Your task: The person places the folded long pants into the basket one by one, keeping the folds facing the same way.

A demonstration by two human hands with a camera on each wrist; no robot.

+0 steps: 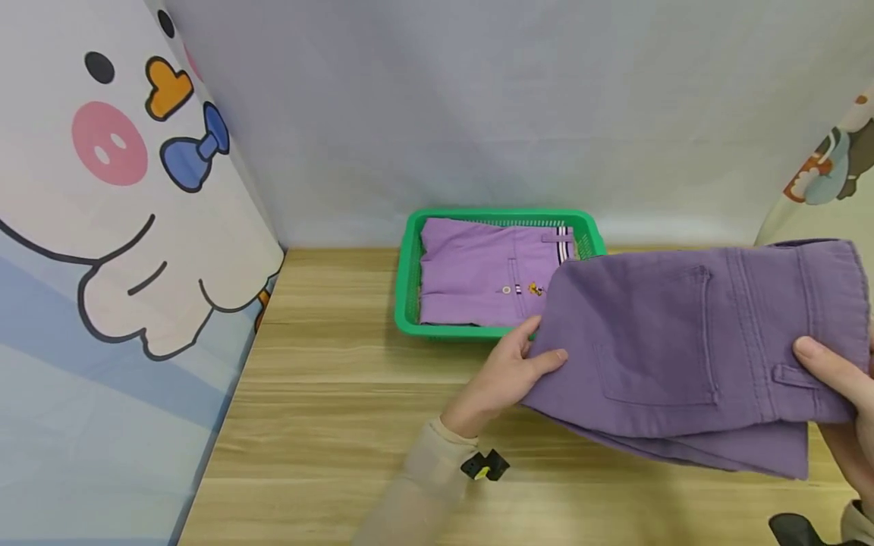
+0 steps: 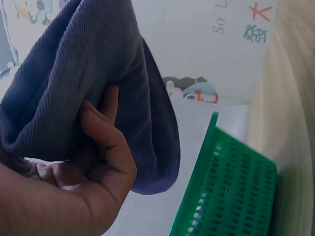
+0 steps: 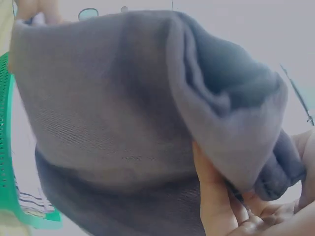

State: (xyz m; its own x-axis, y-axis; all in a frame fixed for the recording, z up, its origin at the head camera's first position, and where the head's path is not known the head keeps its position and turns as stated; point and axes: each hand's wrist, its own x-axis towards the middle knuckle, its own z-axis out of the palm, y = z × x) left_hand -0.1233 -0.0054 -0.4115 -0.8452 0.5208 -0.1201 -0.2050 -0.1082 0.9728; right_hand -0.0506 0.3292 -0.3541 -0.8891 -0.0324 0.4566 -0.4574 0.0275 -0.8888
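Note:
Both hands hold up a folded pair of purple trousers [image 1: 655, 341], with a back pocket, waistband and belt loop showing. My left hand [image 1: 501, 375] pinches the folded edge at the left, its thumb on top; in the left wrist view, fingers [image 2: 120, 152] curl against the cloth. At the waistband end, my right hand [image 1: 850, 394] grips with its thumb by the belt loop. The right wrist view shows fingers [image 3: 214, 196] under the folded trousers [image 3: 108, 98]. Behind the left hand, a green basket [image 1: 410, 273] contains folded lilac trousers [image 1: 471, 273], partly hidden by the purple pair.
The basket stands at the back of a wood-grain table [image 1: 307, 394], close to a pale grey curtain [image 1: 478, 114]. A cartoon-printed sheet [image 1: 89, 303] hangs along the left edge. More printed fabric [image 1: 819, 174] is at the far right.

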